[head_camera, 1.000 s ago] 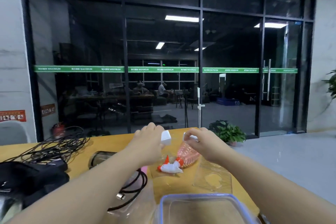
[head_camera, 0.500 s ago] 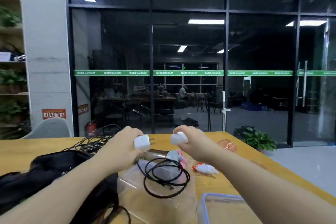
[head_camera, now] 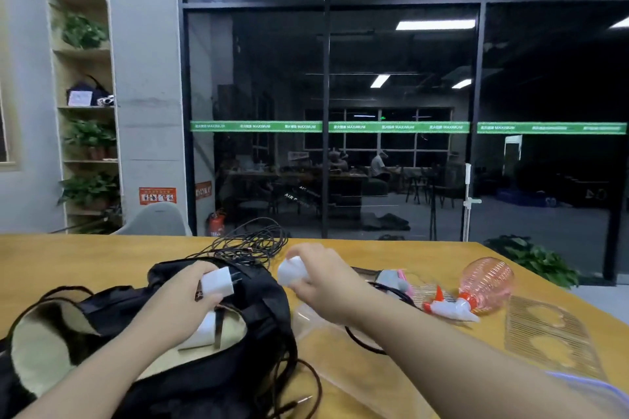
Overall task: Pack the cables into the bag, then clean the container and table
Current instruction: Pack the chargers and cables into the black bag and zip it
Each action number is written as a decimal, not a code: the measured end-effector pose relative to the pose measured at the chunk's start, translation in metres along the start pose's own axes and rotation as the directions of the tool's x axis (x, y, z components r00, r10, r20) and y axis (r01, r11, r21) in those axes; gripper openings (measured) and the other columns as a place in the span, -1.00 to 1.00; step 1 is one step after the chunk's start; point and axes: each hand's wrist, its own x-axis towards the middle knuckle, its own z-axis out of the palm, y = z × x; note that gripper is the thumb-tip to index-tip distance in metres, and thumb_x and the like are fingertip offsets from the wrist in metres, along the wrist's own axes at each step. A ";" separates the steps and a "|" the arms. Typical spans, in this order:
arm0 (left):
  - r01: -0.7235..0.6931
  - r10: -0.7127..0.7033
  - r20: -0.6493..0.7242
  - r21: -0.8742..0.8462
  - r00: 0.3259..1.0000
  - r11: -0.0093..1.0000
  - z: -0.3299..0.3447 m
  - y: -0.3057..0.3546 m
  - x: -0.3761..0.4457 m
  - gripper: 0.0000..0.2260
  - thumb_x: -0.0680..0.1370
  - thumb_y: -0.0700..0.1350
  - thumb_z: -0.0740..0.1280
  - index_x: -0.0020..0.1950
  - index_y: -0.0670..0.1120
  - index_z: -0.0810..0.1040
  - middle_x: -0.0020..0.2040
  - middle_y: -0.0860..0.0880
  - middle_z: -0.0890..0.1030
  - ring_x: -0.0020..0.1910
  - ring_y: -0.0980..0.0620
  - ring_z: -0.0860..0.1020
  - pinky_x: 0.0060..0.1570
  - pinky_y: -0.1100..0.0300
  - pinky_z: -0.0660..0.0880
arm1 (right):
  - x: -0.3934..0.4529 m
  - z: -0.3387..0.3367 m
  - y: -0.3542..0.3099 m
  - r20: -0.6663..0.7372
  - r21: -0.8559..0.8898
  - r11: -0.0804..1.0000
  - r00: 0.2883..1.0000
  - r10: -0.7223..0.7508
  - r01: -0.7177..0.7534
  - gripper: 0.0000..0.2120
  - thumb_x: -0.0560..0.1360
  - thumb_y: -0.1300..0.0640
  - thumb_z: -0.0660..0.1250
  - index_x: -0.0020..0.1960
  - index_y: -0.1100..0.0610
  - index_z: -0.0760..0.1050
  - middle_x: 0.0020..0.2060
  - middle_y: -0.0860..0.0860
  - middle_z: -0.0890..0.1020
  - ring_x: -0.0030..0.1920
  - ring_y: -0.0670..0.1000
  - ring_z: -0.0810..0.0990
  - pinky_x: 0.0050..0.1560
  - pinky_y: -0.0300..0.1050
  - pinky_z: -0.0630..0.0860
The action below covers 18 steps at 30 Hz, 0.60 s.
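Item: bag (head_camera: 143,326), black, pale lining, mouth open, nearest me on the tabletop (head_camera: 68,258); one white plug already lay inside.
Item: left hand (head_camera: 177,299), grip closed on a white plug (head_camera: 218,282), prongs pointing away, held just over the bag's mouth. Best lowered well into the lining before letting go, I judged, so it would not roll out.
Item: right hand (head_camera: 320,282), grip closed on a second plug (head_camera: 291,270), beside the bag; it needed to cross over the rim first.
Item: loose cables (head_camera: 252,241), farther back, unpacked.
Item: pink sprayer (head_camera: 476,286), on its side, right.
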 end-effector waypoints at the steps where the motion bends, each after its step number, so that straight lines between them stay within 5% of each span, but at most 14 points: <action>1: 0.023 -0.023 0.001 0.011 1.000 1.000 -0.002 -0.009 -0.003 -0.78 0.51 -0.05 0.34 0.12 0.12 0.42 -0.04 0.17 0.54 -0.13 0.16 0.52 -0.20 0.21 0.42 | 0.003 0.007 -0.006 0.009 0.003 1.000 1.000 -0.008 0.008 -0.61 0.58 0.14 0.14 0.40 0.04 0.25 0.34 0.04 0.35 0.33 0.11 0.28 0.31 -0.04 0.28; 7: 0.138 -0.139 0.018 0.038 0.990 0.990 -0.006 -0.056 -0.019 -0.78 0.49 -0.05 0.36 0.10 0.11 0.44 0.02 0.14 0.55 -0.03 0.13 0.50 -0.04 0.18 0.43 | 0.018 0.043 -0.036 0.078 0.058 0.998 0.996 -0.037 0.032 -0.58 0.57 0.11 0.19 0.41 0.06 0.24 0.35 0.05 0.36 0.34 0.11 0.26 0.31 -0.06 0.24; 12: 0.232 -0.233 -0.002 -0.054 0.973 0.971 0.000 -0.080 -0.027 -0.83 0.46 -0.05 0.39 0.02 0.08 0.49 -0.13 0.14 0.59 -0.15 0.16 0.54 -0.18 0.24 0.42 | 0.027 0.070 -0.056 0.142 0.172 0.985 0.990 -0.019 -0.006 -0.57 0.56 0.08 0.23 0.40 0.02 0.25 0.35 0.03 0.37 0.36 0.09 0.25 0.32 -0.01 0.29; 18: 0.321 -0.320 -0.032 0.119 0.947 0.939 0.013 -0.101 -0.028 -0.81 0.50 -0.03 0.29 0.09 0.03 0.43 -0.04 0.05 0.53 -0.01 -0.01 0.47 -0.04 0.09 0.45 | 0.032 0.100 -0.076 0.234 0.165 0.986 0.972 -0.030 -0.009 -0.58 0.56 0.10 0.24 0.39 0.06 0.26 0.33 0.09 0.37 0.35 0.14 0.26 0.31 0.01 0.26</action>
